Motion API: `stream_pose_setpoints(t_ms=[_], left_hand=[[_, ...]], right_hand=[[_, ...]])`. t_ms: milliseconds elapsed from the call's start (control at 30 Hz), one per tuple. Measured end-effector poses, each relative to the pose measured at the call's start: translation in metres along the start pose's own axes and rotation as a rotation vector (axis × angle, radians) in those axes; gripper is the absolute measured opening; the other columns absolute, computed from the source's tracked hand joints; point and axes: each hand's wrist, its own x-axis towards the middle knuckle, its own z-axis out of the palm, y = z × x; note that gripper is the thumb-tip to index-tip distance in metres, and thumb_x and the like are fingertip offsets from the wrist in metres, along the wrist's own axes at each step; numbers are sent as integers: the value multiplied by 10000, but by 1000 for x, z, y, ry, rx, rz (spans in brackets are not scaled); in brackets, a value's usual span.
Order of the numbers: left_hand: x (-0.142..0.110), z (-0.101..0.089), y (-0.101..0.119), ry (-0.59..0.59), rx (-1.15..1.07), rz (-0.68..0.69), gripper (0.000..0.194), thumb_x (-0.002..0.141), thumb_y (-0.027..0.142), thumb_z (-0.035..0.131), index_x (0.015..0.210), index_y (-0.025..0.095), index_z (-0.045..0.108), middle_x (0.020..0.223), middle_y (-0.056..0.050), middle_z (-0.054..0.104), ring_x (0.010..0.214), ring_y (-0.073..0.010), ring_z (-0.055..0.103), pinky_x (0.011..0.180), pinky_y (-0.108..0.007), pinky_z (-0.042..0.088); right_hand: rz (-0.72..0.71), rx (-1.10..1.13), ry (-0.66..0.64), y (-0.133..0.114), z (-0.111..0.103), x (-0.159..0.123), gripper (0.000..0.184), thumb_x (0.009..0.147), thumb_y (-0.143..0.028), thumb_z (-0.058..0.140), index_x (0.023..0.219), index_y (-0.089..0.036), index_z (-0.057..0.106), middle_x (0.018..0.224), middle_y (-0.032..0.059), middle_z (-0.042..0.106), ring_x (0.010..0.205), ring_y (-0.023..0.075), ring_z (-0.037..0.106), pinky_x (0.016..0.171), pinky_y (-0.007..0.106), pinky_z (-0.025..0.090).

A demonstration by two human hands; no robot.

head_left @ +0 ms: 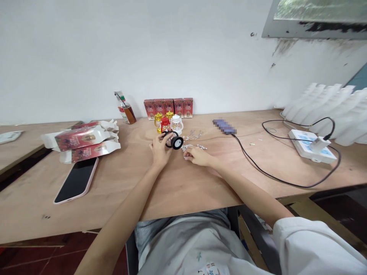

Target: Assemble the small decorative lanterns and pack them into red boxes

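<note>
My left hand point(161, 149) is closed around a small black lantern point(177, 143), tipped over so its round base with a pale centre faces me. Just right of it, my right hand point(197, 156) has its fingers pinched together low over the table; what they hold, if anything, is too small to make out. Small white round pieces point(202, 147) lie scattered beside the right fingertips. Behind the hands stand a red lantern point(164, 124), a white lantern point(176, 125) and gold lanterns point(158, 119). Thin pale wire-like pieces point(195, 134) rest right of them.
Red printed boxes point(168, 105) line the wall near a bottle of brown liquid point(128, 114). Flattened cartons point(83, 139) and a phone point(77, 179) lie left. At right are a purple phone point(224, 126) on a black cable point(259, 172), a power strip point(311, 147) and stacked white plastic pieces point(327, 110).
</note>
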Motion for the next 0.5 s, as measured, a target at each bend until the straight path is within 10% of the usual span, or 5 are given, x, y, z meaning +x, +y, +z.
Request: stream_pose_setpoints(t_ms=[500], left_hand=[[1, -1, -1, -14, -4, -1, 509, 757, 165, 578, 1249, 295, 550, 1279, -104, 504, 1178, -295, 489, 924, -442, 327]], right_hand=[[135, 9, -140, -5, -9, -1, 56, 759, -117, 637, 754, -153, 679, 674, 29, 649, 665, 137, 587, 626, 233, 397]])
